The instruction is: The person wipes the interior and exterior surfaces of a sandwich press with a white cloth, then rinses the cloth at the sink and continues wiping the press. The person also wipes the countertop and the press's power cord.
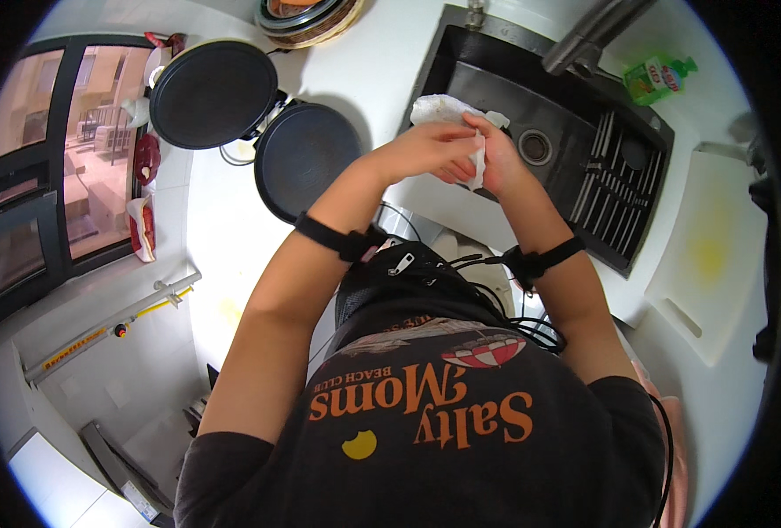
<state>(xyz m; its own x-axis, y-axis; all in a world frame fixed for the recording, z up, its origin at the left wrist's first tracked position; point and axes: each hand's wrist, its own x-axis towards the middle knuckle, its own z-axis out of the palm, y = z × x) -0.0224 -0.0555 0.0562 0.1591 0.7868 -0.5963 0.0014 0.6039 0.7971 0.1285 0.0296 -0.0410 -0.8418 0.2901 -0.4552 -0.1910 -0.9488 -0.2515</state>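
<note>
A crumpled white cloth or paper towel (444, 109) is between my two hands at the near left corner of the dark sink (496, 86). My left hand (433, 150) reaches in from the left with its fingers bent against the white material. From the right, my right hand (498, 157) grips a fold of it, thumb and fingers close to my left fingertips. Part of the material spreads out beyond my hands, over the sink's edge. Left of my hands lies an opened electric griddle with two round dark plates, one nearer (308, 158) and one farther (213, 94).
A dark faucet (578, 39) overhangs the sink, and a black drying rack (618, 178) sits in its right part. A green bottle (657, 79) stands behind it. A white cutting board (710, 244) leans at right. Stacked baskets and bowls (308, 23) are at the back.
</note>
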